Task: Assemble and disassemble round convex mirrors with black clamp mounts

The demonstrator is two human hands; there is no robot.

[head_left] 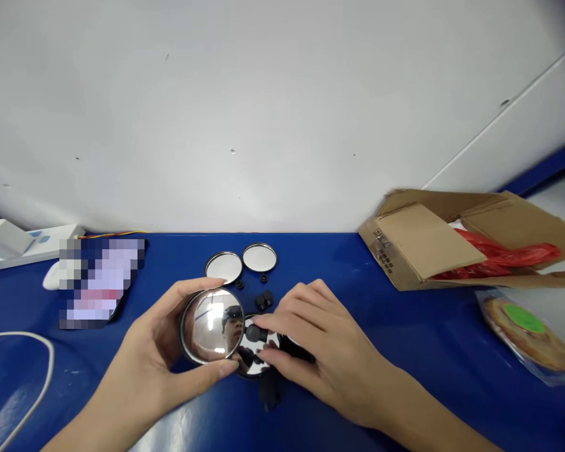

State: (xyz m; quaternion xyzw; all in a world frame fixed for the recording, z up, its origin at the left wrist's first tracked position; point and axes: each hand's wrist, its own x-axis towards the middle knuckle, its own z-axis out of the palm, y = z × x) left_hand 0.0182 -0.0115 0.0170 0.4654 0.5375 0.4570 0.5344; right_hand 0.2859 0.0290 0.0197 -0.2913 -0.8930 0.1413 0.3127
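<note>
My left hand grips a small round convex mirror by its rim, tilted up toward me. My right hand is closed on a small black part pressed against a second round mirror lying on the blue table just right of the first. Two more round mirrors lie flat further back. A few small black pieces sit between them and my hands.
An open cardboard box with red plastic inside stands at the right. A bagged round item lies at the right edge. A blurred flat object, a white power strip and a white cable are at the left. A white wall is behind.
</note>
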